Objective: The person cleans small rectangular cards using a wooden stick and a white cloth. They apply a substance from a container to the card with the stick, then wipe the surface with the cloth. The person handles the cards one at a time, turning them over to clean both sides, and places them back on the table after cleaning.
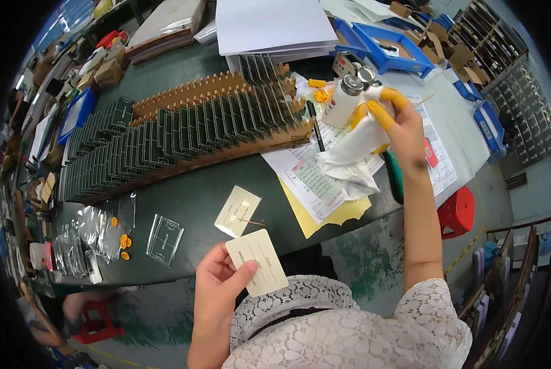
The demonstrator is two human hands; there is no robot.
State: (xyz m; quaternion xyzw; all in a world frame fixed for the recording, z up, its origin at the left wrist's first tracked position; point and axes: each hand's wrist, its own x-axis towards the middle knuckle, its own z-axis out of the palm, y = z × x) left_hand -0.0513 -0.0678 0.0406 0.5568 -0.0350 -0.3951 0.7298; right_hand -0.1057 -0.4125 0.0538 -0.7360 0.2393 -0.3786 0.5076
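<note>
Left hand (pixel 217 280) pinches a cream card (pixel 257 262) by its lower-left edge, long axis slanting up-left to down-right, above the lap. Right hand (pixel 398 126), yellow-capped fingers, grips a white cloth (pixel 358 144) beside the white bottle (pixel 342 101), possibly touching it.

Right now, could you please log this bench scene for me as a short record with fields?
Left hand: holds a cream rectangular card by its left edge, above the lap.
Right hand: yellow finger cots on, grip on a crumpled white cloth beside a white dispenser bottle with metal top.
Bench: dark green table.
Nearby: second pale card; clear plastic panel; wooden slotted rack of dark green panels; printed paper sheets.
</note>
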